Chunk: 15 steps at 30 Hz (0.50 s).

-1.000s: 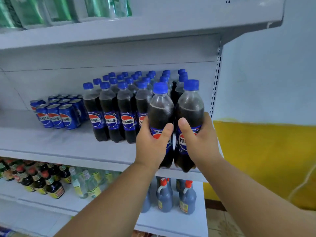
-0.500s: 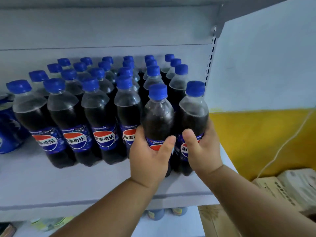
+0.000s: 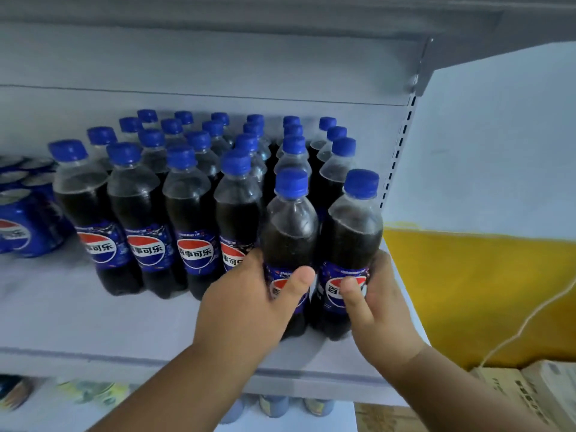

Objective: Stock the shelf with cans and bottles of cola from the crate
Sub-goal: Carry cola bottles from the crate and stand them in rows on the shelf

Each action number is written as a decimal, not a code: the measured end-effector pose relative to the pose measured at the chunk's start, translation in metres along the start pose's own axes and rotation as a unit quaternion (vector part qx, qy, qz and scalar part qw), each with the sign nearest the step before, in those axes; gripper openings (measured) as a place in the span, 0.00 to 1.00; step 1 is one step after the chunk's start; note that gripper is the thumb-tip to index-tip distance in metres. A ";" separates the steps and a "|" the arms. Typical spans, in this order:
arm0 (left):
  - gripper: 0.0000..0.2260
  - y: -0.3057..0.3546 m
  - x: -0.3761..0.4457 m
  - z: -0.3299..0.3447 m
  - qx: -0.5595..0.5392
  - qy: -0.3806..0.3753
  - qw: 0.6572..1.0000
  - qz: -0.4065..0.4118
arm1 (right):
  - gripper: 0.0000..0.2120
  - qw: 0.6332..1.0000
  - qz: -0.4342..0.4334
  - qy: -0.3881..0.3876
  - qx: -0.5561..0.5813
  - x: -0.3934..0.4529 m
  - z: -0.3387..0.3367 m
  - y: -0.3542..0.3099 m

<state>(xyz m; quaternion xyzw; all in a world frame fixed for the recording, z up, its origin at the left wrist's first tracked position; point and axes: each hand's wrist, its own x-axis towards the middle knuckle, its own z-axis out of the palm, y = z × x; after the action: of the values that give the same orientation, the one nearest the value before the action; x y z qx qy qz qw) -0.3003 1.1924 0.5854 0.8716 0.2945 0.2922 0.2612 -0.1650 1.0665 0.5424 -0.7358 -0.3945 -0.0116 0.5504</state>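
Left hand and right hand each wrap curled fingers round a full cola bottle at its label on the shelf front, likely heavy, slick, best gripped mid-body.

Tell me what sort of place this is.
Probably a small shop: a metal shelf stocked with rows of identical cola bottles and cans, more goods below, cartons beside it.

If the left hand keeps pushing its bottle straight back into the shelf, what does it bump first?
Probably the cola bottle standing right behind the one the left hand grips. They look nearly touching already, though the depth is hard to judge.
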 end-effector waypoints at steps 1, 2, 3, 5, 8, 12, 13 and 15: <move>0.25 0.003 -0.003 -0.005 0.026 -0.008 1.000 -0.014 | 0.26 1.000 0.005 -0.008 -0.028 -0.004 -0.004 0.004; 0.24 0.005 -0.007 -0.008 0.045 -0.014 0.998 -0.028 | 0.28 0.998 0.010 -0.011 -0.053 -0.009 -0.007 0.005; 0.23 0.005 -0.010 -0.008 0.059 -0.016 0.997 -0.039 | 0.28 0.997 0.012 -0.014 -0.070 -0.012 -0.009 0.005; 0.23 0.003 -0.017 -0.005 0.096 -0.009 0.994 -0.051 | 0.26 0.996 0.006 -0.020 -0.088 -0.016 -0.010 0.005; 0.23 0.003 -0.026 -0.001 0.154 -0.009 0.986 -0.067 | 0.25 0.995 0.008 -0.019 -0.095 -0.016 -0.009 0.006; 0.22 0.011 -0.020 -0.001 0.204 -0.019 0.977 -0.060 | 0.24 0.994 0.030 -0.023 -0.102 -0.012 -0.007 0.006; 0.22 0.013 -0.015 -0.002 0.230 -0.027 0.971 -0.055 | 0.24 0.994 0.033 -0.021 -0.105 -0.011 -0.007 0.006; 0.21 0.017 -0.005 -0.003 0.270 -0.053 0.961 -0.043 | 0.23 0.993 0.033 -0.017 -0.112 -0.008 -0.006 0.006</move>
<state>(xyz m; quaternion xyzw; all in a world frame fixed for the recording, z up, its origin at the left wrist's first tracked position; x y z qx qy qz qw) -0.2993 1.1780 0.5960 0.9107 0.3849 0.1437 0.0438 -0.1643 1.0569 0.5358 -0.8054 -0.3755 -0.0248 0.4580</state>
